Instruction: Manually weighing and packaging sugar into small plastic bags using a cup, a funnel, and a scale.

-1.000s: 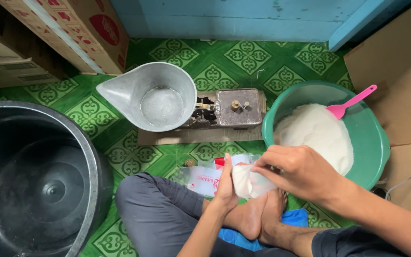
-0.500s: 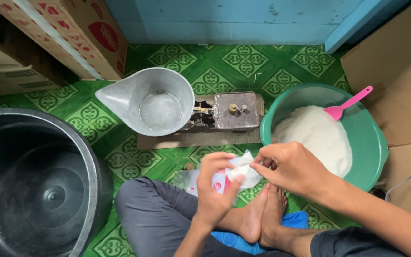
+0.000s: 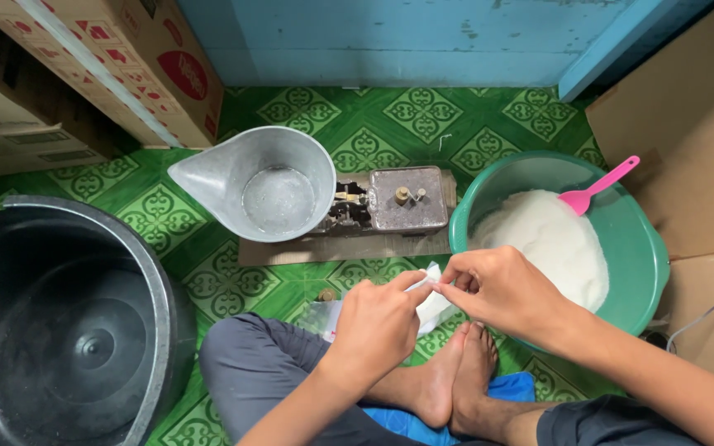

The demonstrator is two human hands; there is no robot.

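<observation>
Both hands, left hand (image 3: 378, 322) and right hand (image 3: 497, 289), pinch the clear plastic bag (image 3: 433, 299) between their grips, its mouth up.

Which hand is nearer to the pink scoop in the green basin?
The right hand. It sits just below the green basin, under the pink scoop. The left hand is further away, lower and to the left, pinching the same clear plastic bag.

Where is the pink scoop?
The pink scoop stands stuck in the white powder inside the green basin, on the right, just beyond the right hand.
</observation>
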